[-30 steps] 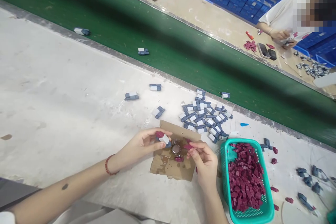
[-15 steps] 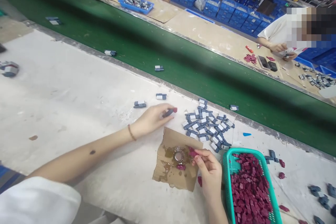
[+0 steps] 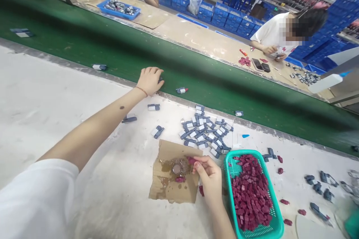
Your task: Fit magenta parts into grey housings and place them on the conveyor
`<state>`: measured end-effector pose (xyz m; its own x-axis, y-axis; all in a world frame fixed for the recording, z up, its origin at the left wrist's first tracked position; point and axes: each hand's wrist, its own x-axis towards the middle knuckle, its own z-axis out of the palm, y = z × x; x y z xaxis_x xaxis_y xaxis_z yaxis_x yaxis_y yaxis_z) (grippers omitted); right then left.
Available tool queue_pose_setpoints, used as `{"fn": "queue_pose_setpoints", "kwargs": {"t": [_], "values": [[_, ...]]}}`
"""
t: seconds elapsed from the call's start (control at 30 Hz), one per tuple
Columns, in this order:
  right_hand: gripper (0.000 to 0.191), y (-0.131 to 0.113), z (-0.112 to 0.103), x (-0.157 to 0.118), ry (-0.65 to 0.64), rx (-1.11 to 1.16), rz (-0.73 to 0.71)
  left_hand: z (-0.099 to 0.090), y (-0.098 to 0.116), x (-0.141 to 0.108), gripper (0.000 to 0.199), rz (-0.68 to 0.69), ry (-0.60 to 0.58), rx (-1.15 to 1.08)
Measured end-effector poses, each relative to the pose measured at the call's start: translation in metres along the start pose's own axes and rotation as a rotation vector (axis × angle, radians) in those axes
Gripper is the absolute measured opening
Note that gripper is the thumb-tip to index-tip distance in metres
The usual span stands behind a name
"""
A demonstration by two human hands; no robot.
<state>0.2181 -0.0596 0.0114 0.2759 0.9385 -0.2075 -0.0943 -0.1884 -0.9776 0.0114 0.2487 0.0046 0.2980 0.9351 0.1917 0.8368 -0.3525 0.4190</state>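
My left hand [image 3: 150, 81] reaches over the near side of the green belt [image 3: 126, 58], its fingers curled round a blue-grey part [image 3: 160, 79] that they mostly hide. Just right of it on the belt rests a blue-grey part with a red tip [image 3: 181, 90]. My right hand [image 3: 209, 177] pinches a dark red piece [image 3: 192, 160] over the right side of a wet cardboard sheet [image 3: 161, 190]. A round cap [image 3: 176, 169] and another red piece [image 3: 180, 179] lie on the cardboard. Behind the cardboard is a pile of blue-grey parts [image 3: 202, 130].
A green basket [image 3: 277, 211] of red pieces stands right of my right hand. Loose blue-grey parts [image 3: 317, 188] and red pieces lie farther right. Across the belt, two people work at a bench [image 3: 179, 31] with a blue tray [image 3: 134, 15].
My left hand has moved forward from the table to the belt. The red-tipped part it held now lies on the belt. My right hand still pinches its red piece; the view has shifted.
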Motion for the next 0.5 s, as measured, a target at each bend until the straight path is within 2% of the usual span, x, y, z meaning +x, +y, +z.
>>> {"fn": "queue_pose_setpoints", "kwargs": {"t": [0.1, 0.2, 0.37, 0.43, 0.5], "values": [[0.017, 0.001, -0.001, 0.001, -0.006, 0.003, 0.003, -0.001, -0.014, -0.002, 0.039, -0.043, -0.045, 0.035], [0.017, 0.002, -0.001, 0.002, -0.002, -0.012, 0.009, 0.000, -0.015, -0.003, 0.032, -0.052, -0.077, 0.011], [0.017, 0.002, -0.001, 0.003, 0.036, 0.021, 0.025, -0.009, 0.006, -0.012, 0.025, -0.063, -0.059, -0.152], [0.018, 0.003, -0.001, 0.003, 0.058, 0.054, 0.038, -0.015, 0.019, -0.025, 0.023, -0.087, -0.055, -0.264], [0.018, 0.003, 0.000, 0.002, 0.072, 0.079, 0.050, -0.022, 0.034, -0.047, 0.028, -0.114, -0.099, -0.416]]}}
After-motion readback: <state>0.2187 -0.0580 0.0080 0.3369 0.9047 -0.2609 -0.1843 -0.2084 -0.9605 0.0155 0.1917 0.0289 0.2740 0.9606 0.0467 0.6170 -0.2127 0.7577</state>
